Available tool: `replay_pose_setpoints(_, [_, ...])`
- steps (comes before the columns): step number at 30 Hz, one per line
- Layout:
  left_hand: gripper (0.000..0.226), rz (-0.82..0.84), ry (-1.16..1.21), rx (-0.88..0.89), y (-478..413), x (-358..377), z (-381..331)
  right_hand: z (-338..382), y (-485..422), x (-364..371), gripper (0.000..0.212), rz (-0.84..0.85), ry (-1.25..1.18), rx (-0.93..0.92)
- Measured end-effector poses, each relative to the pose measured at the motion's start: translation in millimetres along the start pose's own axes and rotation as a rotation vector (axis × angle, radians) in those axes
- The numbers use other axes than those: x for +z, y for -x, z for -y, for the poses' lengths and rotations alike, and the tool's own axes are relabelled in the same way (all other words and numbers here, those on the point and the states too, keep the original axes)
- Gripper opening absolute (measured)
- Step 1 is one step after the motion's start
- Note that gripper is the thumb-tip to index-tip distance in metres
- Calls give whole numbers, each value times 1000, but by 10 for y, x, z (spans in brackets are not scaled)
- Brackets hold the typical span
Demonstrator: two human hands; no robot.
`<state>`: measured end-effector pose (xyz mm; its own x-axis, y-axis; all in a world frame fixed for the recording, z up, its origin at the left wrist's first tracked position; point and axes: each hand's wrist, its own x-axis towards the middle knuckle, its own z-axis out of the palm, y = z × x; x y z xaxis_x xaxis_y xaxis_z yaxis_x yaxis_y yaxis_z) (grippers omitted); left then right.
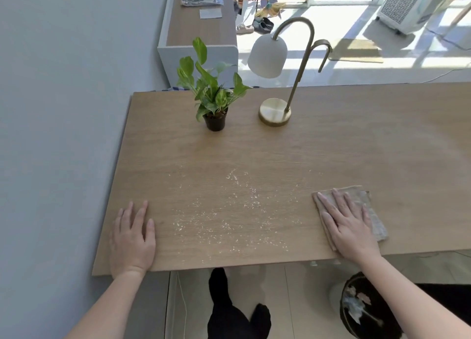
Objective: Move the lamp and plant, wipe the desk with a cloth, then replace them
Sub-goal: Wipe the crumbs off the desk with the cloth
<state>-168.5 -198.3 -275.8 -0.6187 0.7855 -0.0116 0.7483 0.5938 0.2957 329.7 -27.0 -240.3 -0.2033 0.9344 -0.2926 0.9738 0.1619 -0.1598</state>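
Right now two bare hands rest flat on a brown wooden tabletop (331,139). The left hand (133,239) lies near the front left corner, palm down, fingers spread a little, and it holds nothing. The right hand (348,224) lies near the front edge, further to the right, with its fingers spread and pressed flat on a tan cloth (372,211). The cloth is folded and lies on the tabletop under that hand, with one end sticking out past the fingers and one side showing to the right of the hand. Between the two hands, lots of small white crumbs (234,211) are scattered over the wood, from the middle down to the front edge. Near the back edge, toward the left, stands a plant (211,88) with green leaves in a small dark pot. Just to its right, also near the back edge, stands a lamp (275,111) with a round gold base, a curved gold neck and a white shade that hangs down. The plant and the lamp stand near each other but do not touch. A grey wall (63,109) runs along the left side of the tabletop. Below the front edge, dark feet (224,303) stand on a pale floor.
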Motion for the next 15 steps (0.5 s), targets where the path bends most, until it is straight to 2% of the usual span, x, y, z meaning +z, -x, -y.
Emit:
replay_pose_setpoints(4, [62,-16,0,15,-17,21,-41,-92,-411,-180,56,-35,-56,175])
replay_pose_setpoints(8, [61,-12,-3,10,-29,45,-17,251,-979,-233,61,-53,-120,358])
replay_pose_setpoints(10, [61,-7,-10,5,-31,40,7,474,-1078,-203,61,-33,-111,311])
replay_pose_setpoints(15, [63,-9,-18,-3,-6,33,22,397,-625,-128,53,32,-52,-81])
